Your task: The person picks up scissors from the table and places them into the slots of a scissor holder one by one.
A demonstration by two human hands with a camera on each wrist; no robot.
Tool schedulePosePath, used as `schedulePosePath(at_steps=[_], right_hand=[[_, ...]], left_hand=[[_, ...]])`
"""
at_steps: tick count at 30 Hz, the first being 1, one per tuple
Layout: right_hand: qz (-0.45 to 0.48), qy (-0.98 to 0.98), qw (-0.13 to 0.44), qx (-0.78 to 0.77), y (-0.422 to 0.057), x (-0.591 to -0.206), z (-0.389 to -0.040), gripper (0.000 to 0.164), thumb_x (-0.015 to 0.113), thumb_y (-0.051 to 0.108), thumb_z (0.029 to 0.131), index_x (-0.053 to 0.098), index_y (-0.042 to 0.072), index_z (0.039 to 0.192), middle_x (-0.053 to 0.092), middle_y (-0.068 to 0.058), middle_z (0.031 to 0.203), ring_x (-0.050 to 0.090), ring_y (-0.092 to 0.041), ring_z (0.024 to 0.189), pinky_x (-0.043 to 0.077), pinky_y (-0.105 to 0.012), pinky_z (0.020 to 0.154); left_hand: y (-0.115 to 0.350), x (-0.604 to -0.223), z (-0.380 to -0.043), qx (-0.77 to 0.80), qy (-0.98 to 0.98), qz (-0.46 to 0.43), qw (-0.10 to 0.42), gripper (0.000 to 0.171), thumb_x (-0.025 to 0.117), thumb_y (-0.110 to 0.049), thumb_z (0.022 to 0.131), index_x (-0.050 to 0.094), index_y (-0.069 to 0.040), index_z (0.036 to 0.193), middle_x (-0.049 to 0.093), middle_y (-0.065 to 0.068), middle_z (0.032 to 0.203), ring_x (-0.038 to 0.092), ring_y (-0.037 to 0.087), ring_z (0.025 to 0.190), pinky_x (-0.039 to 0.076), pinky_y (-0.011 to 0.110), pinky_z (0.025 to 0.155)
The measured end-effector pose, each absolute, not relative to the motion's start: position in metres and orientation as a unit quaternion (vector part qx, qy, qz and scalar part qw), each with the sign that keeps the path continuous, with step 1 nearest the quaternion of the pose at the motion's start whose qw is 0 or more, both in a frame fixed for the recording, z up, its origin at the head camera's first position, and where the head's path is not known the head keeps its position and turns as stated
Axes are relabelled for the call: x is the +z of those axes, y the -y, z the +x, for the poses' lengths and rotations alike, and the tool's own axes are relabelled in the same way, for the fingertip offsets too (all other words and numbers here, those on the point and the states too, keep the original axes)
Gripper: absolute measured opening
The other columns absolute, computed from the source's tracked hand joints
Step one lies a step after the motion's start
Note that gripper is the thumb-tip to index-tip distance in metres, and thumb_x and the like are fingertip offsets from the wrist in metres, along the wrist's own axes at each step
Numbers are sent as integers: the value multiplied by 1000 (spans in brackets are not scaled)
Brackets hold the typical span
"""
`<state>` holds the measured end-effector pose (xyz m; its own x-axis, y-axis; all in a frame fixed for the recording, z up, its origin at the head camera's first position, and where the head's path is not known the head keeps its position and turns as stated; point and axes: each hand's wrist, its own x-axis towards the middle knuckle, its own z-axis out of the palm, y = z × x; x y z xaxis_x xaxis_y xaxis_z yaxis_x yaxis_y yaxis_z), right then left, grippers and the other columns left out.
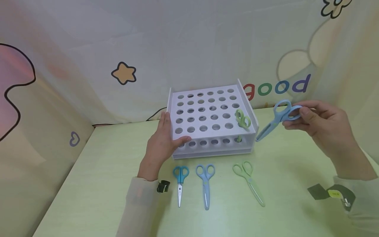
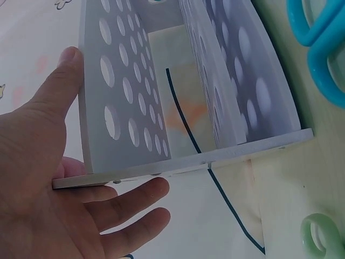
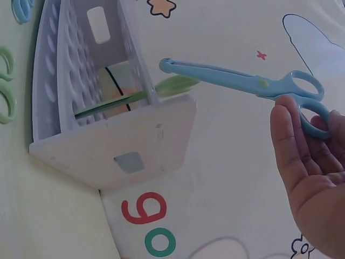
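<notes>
A white rack (image 1: 203, 128) with rows of round holes stands on the table. My left hand (image 1: 160, 141) grips its left front corner, thumb at the front edge and fingers along the outer side panel. My right hand (image 1: 322, 123) pinches light-blue scissors (image 1: 276, 120) by one handle ring. These scissors hang in the air beside the rack's right side, their covered blades slanting down to the left in the head view. Green scissors (image 1: 242, 119) stand in a hole near the rack's right front corner, handles above the top panel. In the right wrist view, their blades (image 3: 110, 105) reach between the panels.
In front of the rack lie teal scissors (image 1: 180, 179) with metal blades, blue scissors (image 1: 206, 184) and green scissors (image 1: 250, 182). A printed curtain (image 1: 201, 49) hangs behind the table (image 1: 118, 177). A dark cord (image 1: 155, 114) runs along the table's back edge.
</notes>
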<state>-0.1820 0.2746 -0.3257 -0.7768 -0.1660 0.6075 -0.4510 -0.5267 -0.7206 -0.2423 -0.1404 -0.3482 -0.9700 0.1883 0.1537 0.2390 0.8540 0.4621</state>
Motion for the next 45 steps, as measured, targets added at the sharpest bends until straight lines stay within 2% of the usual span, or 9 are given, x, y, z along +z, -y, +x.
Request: schedulePosePath(at_steps=[10,20,26,37,42,45], right_hand=[[388,402,69,827,-255,-313,-181,30,29,-22,100,47,-29,124,64,-37,116,69,-46,95,52,-49,87],[393,406,83,821,-236,-308,-184,30,33,-24,99,49,-28,124,66,-34,112,69,-46,93,52,-49,88],[392,419,105,812,-223,-305,-189,27,37,-24,98,50,-27,121,67,-32,109,70,-44,92,53,-48,86],[352,497,153,778,-199,-297,-190,21,48,-19,98,56,-24,116,71,-26,102,73,-35,86,54,-43,81],[299,561,172,753,-188,-294,-190,20,51,-15,98,62,-17,115,72,-23,101,74,-30,84,56,-39,79],[269,592,171,740,-178,-292,-192,18,54,-12,99,63,-17,113,71,-23,99,74,-29,83,56,-38,77]], left_hand=[[140,-346,-241,-247,961,-111,49,117,76,-58,84,5,-7,163,2,11,169,58,30,107,45,36,65],[140,-344,-244,-240,962,-115,59,118,76,-57,84,5,-6,162,5,12,169,58,29,98,45,36,64],[140,-344,-243,-243,963,-109,51,117,77,-56,84,5,-7,163,4,11,169,58,29,100,45,36,64],[137,-344,-241,-248,962,-106,40,119,77,-57,84,3,-7,163,1,11,169,58,30,100,44,34,62],[137,-345,-240,-247,962,-108,43,118,77,-56,84,4,-6,163,1,11,169,58,30,101,44,34,62],[138,-346,-240,-244,963,-109,45,118,76,-57,84,4,-6,163,1,11,169,58,30,103,44,35,64]])
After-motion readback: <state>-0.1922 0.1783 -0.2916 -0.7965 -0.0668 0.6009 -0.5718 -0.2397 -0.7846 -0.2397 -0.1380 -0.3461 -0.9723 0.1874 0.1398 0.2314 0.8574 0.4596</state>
